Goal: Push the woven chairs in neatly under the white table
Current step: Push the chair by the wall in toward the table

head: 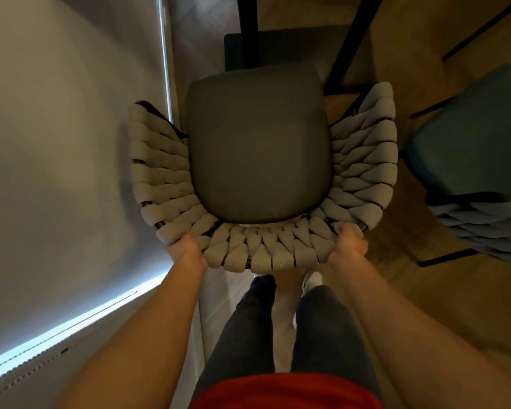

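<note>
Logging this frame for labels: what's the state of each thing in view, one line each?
Beige woven chair with grey seat cushion: upright, held by its back rim, seat uncovered.
Left hand: gripping the woven back rim, left of centre.
Right hand: gripping the woven back rim, right side.
Second woven chair with teal seat cushion: upright, untouched, to the right.
Black table legs: ahead of the held chair.

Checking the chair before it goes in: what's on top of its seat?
Only a grey seat cushion lies inside the woven chair; nothing rests on it. The seat base beneath it is covered.
</note>
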